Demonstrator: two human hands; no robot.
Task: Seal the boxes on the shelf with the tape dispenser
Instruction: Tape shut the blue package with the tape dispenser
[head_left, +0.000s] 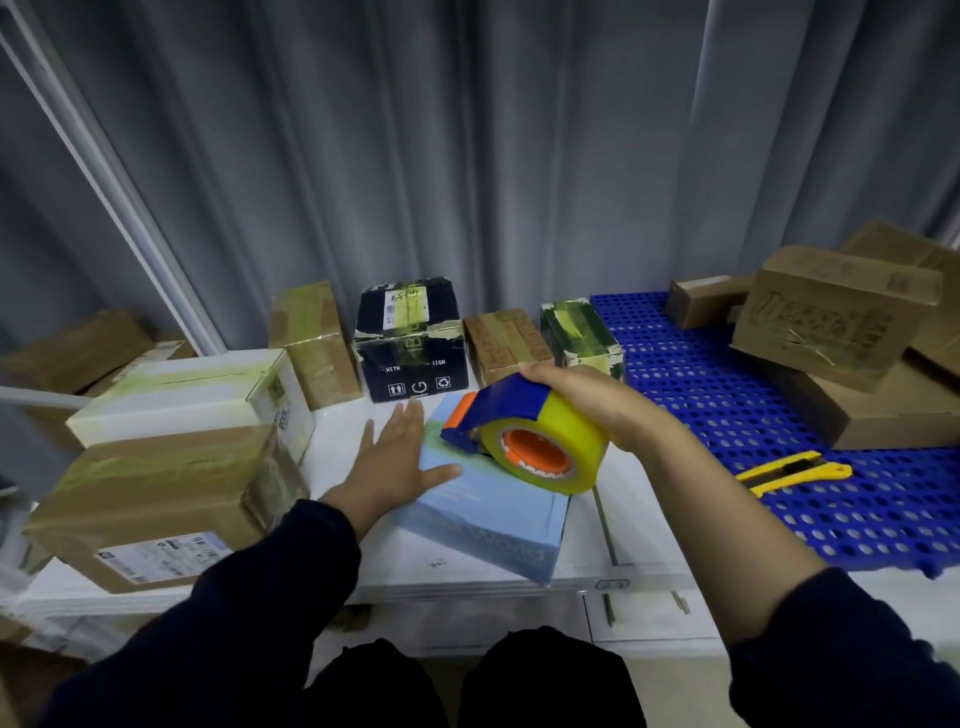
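Box (483, 519) lettered "World" under left hand (395, 462), right hand (587, 400) gripping tape dispenser (530, 441)

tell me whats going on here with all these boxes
A person is taping a light blue box on the white shelf. Their left grip lies flat on the box's left edge, while the right grip holds the blue tape dispenser, yellow roll and all, on its top. Taped boxes stand behind; a yellow utility knife lies on the blue perforated mat.

Dim, cool indoor light; soft shadows; wide-angle bending at edges; slight blur throughout, corners softest.
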